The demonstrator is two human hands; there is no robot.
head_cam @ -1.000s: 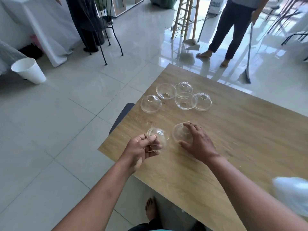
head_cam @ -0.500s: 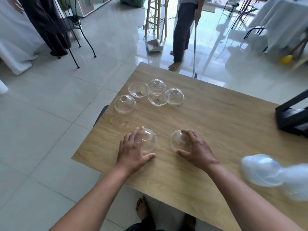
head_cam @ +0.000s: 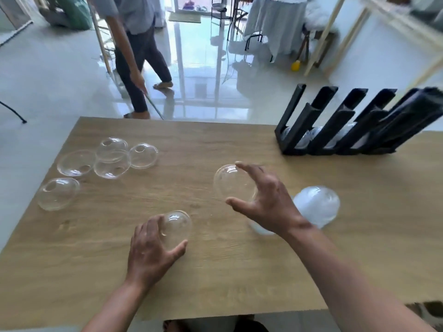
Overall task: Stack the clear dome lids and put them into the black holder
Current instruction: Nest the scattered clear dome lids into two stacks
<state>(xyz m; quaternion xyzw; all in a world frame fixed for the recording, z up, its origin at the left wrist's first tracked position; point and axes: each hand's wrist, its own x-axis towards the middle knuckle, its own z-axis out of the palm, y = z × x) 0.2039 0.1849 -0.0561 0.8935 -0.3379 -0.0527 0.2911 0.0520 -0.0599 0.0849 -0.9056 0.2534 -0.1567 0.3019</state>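
Each hand cups one glassy clear dome lid [head_cam: 177,226], seemingly hole-topped.

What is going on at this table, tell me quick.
A person is gathering clear dome lids. The left hand grips one lid and the right hand grips another. Five loose lids lie at the table's left side. The black holder stands far right with some lids already inside.

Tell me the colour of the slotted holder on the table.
Black holder, clearest in the head view.
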